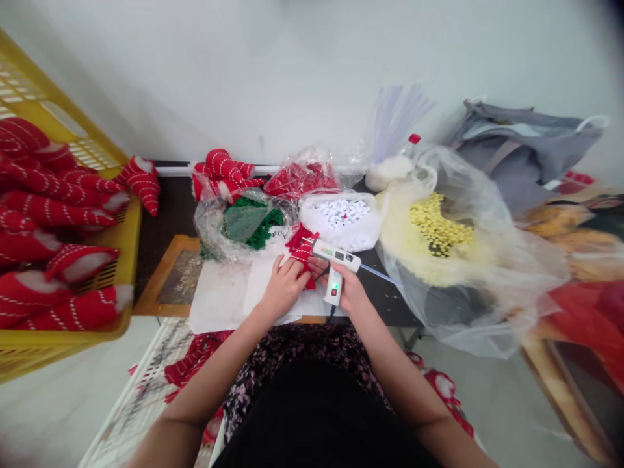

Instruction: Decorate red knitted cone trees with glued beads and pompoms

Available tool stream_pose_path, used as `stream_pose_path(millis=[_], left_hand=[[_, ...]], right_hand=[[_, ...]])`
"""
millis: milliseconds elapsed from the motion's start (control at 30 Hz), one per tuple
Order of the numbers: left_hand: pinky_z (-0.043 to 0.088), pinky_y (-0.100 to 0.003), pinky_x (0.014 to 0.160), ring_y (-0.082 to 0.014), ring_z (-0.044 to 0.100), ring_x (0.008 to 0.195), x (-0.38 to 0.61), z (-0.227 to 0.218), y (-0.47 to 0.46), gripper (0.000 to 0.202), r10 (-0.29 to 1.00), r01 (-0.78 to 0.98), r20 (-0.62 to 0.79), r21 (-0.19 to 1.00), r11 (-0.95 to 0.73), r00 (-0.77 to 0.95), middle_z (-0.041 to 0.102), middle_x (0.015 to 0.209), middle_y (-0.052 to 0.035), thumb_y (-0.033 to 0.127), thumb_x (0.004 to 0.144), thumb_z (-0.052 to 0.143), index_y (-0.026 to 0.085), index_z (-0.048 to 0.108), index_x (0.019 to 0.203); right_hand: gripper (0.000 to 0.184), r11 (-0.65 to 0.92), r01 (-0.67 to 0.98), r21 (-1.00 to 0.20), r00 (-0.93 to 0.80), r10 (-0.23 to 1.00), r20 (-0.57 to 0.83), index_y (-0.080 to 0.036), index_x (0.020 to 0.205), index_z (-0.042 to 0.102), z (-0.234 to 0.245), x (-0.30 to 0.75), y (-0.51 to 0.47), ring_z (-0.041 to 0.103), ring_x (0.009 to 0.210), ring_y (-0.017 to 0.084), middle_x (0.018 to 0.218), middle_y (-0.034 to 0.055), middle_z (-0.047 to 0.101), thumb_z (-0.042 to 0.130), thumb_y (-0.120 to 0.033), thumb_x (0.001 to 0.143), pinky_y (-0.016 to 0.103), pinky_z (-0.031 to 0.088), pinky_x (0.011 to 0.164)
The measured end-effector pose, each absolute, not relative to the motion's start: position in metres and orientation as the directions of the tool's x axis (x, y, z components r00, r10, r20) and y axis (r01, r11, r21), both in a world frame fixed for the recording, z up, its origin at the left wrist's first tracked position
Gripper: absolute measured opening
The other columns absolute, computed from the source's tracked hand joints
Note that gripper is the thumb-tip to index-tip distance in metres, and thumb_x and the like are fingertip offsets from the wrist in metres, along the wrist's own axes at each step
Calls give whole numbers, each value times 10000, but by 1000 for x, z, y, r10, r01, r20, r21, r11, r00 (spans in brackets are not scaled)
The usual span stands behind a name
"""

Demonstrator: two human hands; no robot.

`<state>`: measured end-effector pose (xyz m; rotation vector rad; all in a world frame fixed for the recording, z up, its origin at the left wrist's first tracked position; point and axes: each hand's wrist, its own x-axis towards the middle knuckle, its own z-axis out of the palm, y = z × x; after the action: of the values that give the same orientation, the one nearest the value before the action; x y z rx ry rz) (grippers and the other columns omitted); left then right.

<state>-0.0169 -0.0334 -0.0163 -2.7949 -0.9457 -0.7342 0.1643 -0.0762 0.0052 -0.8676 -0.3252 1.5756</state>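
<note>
My right hand (351,289) is wrapped round the handle of a white glue gun (336,255), which has a green light and a clear glue stick coming out of its back. Its nozzle points left, over a red stuffed piece with white dashed stitching (302,252). My left hand (284,286) holds that red piece down on the white sheet (219,292), fingers closed over it. Close behind lie a bag of green bits (253,221), a bag of small white pieces (342,213) and a clear bag of red bits (302,180).
At left, a yellow crate (129,260) is heaped with red striped stuffed pieces (73,214). A plastic bag of yellow pieces (441,224) sits right, near clear glue sticks (397,120) and a grey bag (517,149). A wooden-framed panel (168,276) lies left of the sheet.
</note>
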Motion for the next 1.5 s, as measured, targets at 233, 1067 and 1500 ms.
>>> stream_pose_path(millis=[233,1067,1500], left_hand=[[543,-467,1014,-256,657,1065,-30,-12,-38,279,492,440,486,226,-869,722,700,1082,-111,156,986,510,217,699,1183],[502,-356,846,-241,654,885,32,-5,24,466,925,205,-269,954,218,269,671,907,-45,536,760,850,208,607,986],[594,-428,886,-266,732,941,20,-13,8,734,925,-252,-138,938,236,354,732,1080,-66,423,680,918,241,565,1298]], right_hand=[[424,-206,-727,-655,38,941,-338,-241,1024,748,12,164,-75,742,1222,364,1051,97,843,827,-374,629,503,634,992],[611,-222,-550,-805,103,939,-329,-227,1108,725,11,220,-174,800,1049,354,1045,127,827,749,-773,835,522,680,885],[541,7,106,-994,198,980,28,-207,819,758,28,203,-190,733,780,228,833,97,770,547,-662,1023,332,623,752]])
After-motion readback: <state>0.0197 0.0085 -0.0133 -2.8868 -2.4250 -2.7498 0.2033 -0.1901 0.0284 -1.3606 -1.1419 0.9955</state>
